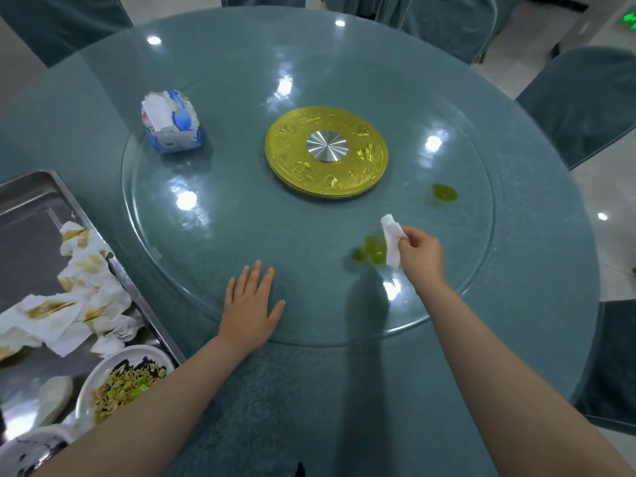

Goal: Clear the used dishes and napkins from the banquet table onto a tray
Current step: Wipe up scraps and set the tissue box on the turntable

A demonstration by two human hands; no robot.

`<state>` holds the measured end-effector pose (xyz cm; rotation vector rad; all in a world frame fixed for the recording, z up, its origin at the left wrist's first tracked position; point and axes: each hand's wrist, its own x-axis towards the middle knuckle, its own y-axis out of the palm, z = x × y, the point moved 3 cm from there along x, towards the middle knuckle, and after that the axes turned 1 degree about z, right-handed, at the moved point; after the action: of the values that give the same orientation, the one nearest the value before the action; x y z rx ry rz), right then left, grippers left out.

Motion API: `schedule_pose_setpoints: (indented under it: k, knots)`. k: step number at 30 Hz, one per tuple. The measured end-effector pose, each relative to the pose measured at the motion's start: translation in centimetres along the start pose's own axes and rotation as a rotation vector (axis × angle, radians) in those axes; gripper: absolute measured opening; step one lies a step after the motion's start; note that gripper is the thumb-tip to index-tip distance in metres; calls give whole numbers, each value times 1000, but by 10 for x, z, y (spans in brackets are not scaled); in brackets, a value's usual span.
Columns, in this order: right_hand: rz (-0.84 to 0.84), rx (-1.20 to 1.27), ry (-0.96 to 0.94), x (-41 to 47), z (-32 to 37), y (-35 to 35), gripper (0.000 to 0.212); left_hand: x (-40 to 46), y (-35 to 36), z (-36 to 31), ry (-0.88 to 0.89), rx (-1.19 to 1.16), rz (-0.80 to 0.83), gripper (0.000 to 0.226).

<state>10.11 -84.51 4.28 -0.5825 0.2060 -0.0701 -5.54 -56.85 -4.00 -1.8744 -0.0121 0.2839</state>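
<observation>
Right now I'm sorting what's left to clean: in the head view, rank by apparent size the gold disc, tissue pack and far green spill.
1. gold disc
2. tissue pack
3. far green spill

Banquet hall: round table (516, 304), glass turntable (241, 235), covered chairs (581, 105).
</observation>
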Motion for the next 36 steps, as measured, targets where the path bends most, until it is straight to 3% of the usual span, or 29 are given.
schedule_pose_setpoints:
  k: [9,19,36]
  knots:
    - [-81,-300,-72,33,0,9,39,13,-3,21,-125,18,-100,82]
    - [-39,-446,-102,30,-4,52,40,20,-6,44,-92,73,-150,71]
    - [-63,-283,-20,-3,-6,99,37,18,-1,39,-101,83,-184,70]
